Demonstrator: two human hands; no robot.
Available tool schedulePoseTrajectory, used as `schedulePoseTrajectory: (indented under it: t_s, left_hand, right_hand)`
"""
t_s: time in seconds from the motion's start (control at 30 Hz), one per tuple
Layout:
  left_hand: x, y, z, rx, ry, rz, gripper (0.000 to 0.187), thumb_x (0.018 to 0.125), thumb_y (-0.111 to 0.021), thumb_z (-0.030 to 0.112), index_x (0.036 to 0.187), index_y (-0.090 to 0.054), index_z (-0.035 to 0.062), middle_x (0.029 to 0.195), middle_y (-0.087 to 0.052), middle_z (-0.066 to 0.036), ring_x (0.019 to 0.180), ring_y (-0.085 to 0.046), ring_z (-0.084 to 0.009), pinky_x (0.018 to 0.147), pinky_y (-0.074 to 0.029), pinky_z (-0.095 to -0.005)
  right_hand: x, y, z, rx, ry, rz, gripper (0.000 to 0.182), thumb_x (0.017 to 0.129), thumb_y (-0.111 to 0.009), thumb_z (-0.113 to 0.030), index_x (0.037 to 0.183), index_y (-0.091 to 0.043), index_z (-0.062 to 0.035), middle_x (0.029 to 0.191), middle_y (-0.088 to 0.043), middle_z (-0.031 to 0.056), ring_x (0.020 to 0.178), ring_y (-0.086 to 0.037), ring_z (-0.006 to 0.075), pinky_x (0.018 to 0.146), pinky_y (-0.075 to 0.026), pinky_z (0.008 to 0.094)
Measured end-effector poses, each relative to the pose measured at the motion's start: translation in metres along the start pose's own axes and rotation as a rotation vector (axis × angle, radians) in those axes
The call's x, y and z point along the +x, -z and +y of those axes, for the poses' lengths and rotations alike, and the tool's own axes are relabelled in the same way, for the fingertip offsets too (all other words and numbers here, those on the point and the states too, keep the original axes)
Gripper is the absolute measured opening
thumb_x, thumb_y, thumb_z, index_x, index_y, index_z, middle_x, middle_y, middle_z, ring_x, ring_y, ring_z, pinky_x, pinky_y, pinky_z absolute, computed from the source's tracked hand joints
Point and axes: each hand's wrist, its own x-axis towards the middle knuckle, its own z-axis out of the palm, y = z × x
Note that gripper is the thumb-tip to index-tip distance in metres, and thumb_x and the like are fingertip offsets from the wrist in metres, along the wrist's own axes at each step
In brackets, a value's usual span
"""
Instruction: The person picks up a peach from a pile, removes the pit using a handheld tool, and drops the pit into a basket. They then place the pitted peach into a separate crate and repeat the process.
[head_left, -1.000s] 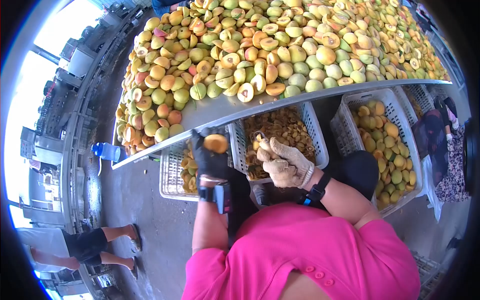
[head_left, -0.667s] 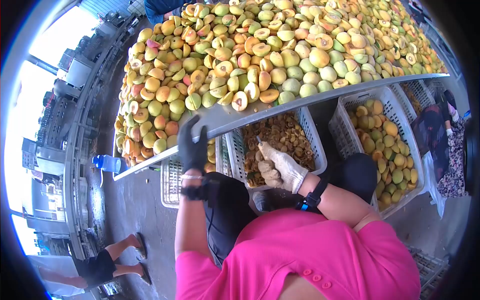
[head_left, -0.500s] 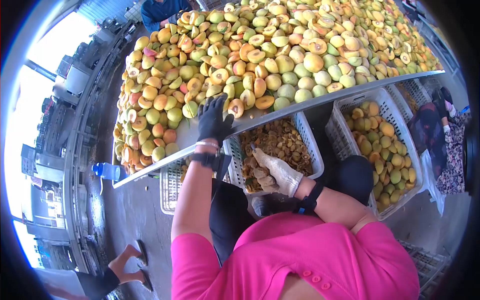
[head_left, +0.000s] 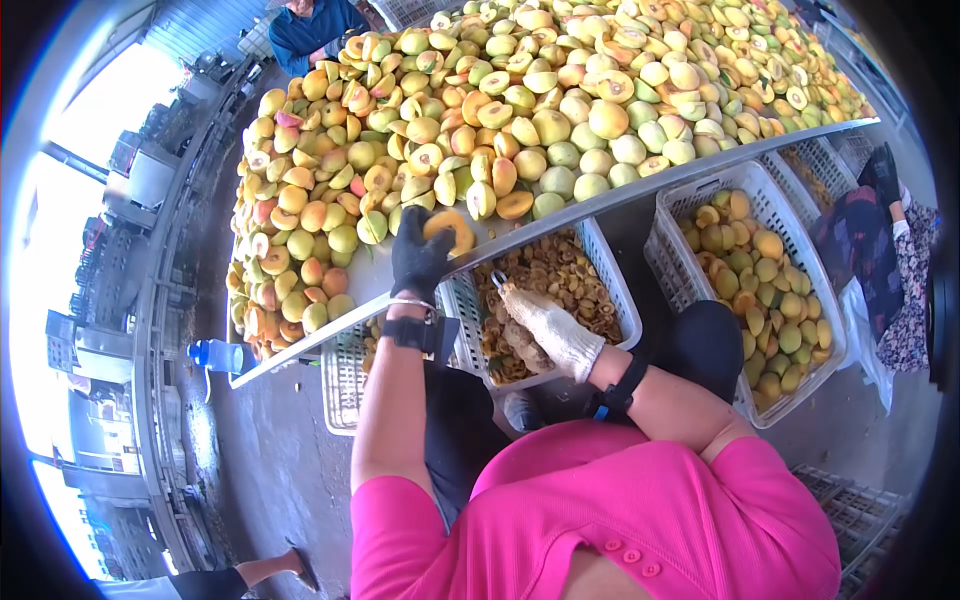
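Observation:
My left hand (head_left: 418, 258), in a black glove, is closed on a halved peach (head_left: 458, 232) at the table's near edge. The cut face shows an orange ring around a darker centre. My right hand (head_left: 552, 332), in a whitish knitted glove, is wrapped round a small pitting tool whose looped metal tip (head_left: 499, 278) sticks out past the fingers; its handle is hidden. Below that hand stands a crate (head_left: 632, 312) of brown pits and scraps. A big heap of whole and halved peaches (head_left: 560, 128) covers the metal-edged table (head_left: 600, 207).
To the right stands a white crate (head_left: 838, 345) of yellow-green peach pieces. Another crate (head_left: 340, 395) sits under the table's left part. A blue-capped bottle (head_left: 222, 356) is by the left corner. Other people are at the far left, lower left and right.
My left hand has gone from reaching with stretched fingers to gripping a peach half. My right hand has turned slightly, so the tool's loop shows more clearly. The passer-by at lower left has moved.

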Motion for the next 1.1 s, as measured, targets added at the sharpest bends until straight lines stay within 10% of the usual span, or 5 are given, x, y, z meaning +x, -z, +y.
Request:
schedulePoseTrajectory:
  t_s: [0.27,0.5,0.8,1.03,1.1]
  left_hand:
    - [-0.071,-0.020,0.032,-1.554,0.368,0.028,0.035,0.086,-0.061,0.008,0.119,-0.051,0.0030,0.115,-0.060,-0.016,0.104,-0.064,-0.0309,0.097,-0.052,-0.0408]
    - [-0.106,-0.033,0.034,0.032,-0.202,0.107,0.025,0.090,-0.065,0.011,0.112,-0.059,0.0006,0.109,-0.067,-0.012,0.097,-0.065,-0.0269,0.088,-0.051,-0.0332]
    - [-0.112,-0.061,0.025,-0.972,0.091,0.063,0.032,0.088,-0.065,-0.001,0.119,-0.057,-0.0002,0.106,-0.065,-0.010,0.099,-0.062,-0.0170,0.089,-0.051,-0.0316]
    - [-0.119,-0.064,0.024,-0.304,-0.185,0.186,0.023,0.099,-0.054,0.015,0.116,-0.059,0.0014,0.106,-0.064,-0.010,0.100,-0.062,-0.0203,0.092,-0.051,-0.0339]
    - [-0.110,-0.057,0.019,-1.014,0.109,0.043,0.032,0.102,-0.049,0.029,0.109,-0.061,0.0012,0.100,-0.066,-0.012,0.095,-0.063,-0.0223,0.089,-0.052,-0.0354]
  right_hand:
    - [-0.003,-0.004,-0.004,-0.498,0.249,0.189,0.046,0.102,-0.050,-0.041,0.127,-0.056,-0.0033,0.101,-0.064,0.0055,0.092,-0.057,0.0119,0.082,-0.045,0.0269]
    - [0.006,0.003,0.001,-0.595,0.354,0.132,0.037,0.103,-0.049,-0.034,0.111,-0.061,-0.0004,0.091,-0.065,0.0166,0.085,-0.063,0.0296,0.075,-0.048,0.0395]
    - [0.010,0.010,0.008,-0.803,0.450,0.159,0.044,0.102,-0.047,-0.041,0.108,-0.058,0.0008,0.090,-0.063,0.0265,0.088,-0.062,0.0436,0.076,-0.047,0.0466]
    - [0.008,0.010,0.011,-0.947,0.450,0.086,0.049,0.103,-0.043,-0.045,0.107,-0.058,0.0020,0.095,-0.063,0.0288,0.095,-0.061,0.0464,0.080,-0.047,0.0488]
    - [0.011,0.016,0.017,-1.034,0.502,0.061,0.049,0.103,-0.043,-0.044,0.106,-0.058,0.0023,0.097,-0.062,0.0287,0.095,-0.061,0.0460,0.080,-0.047,0.0488]
